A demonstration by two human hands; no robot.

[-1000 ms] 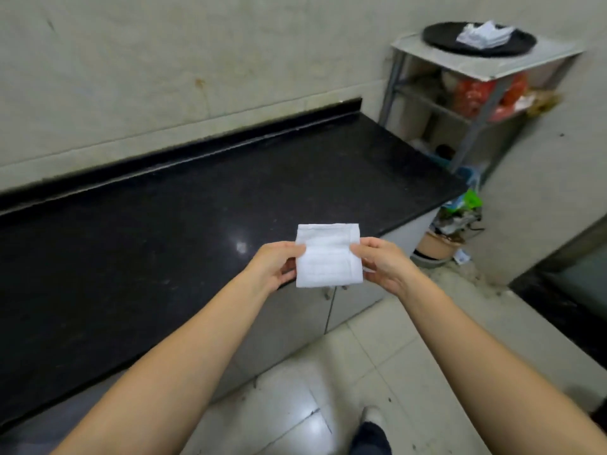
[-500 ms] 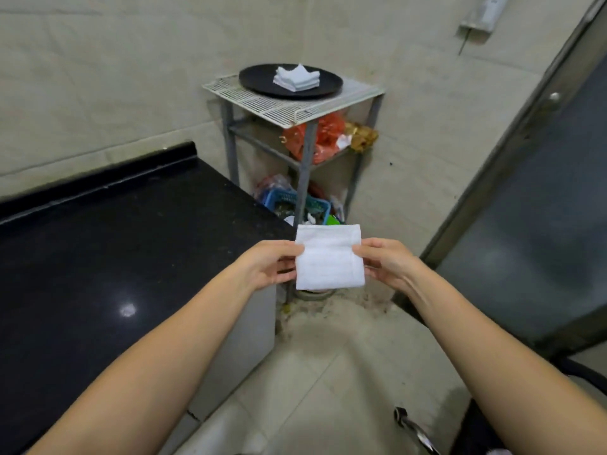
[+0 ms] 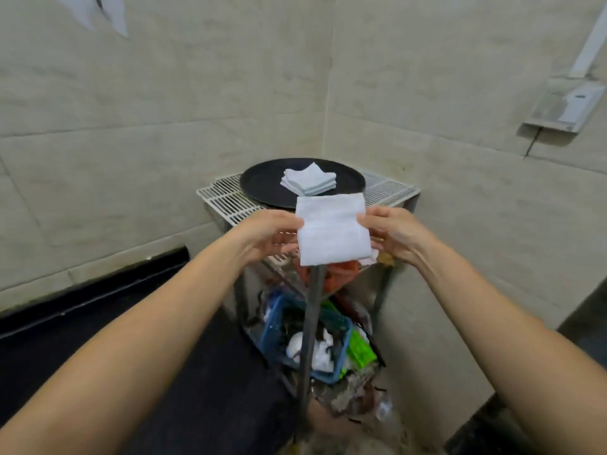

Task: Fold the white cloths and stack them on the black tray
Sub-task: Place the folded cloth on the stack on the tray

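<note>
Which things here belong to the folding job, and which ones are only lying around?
Job: folded cloth pinched between left hand and right hand; cloth stack; black tray.

Lying about: wire rack; orange bag; blue basket; black counter.

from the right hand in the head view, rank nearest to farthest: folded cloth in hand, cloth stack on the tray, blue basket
1. Folded cloth: pinched by the right hand, at its left.
2. Cloth stack: beyond, on the black tray.
3. Blue basket: far below, on the rack's bottom level.
</note>
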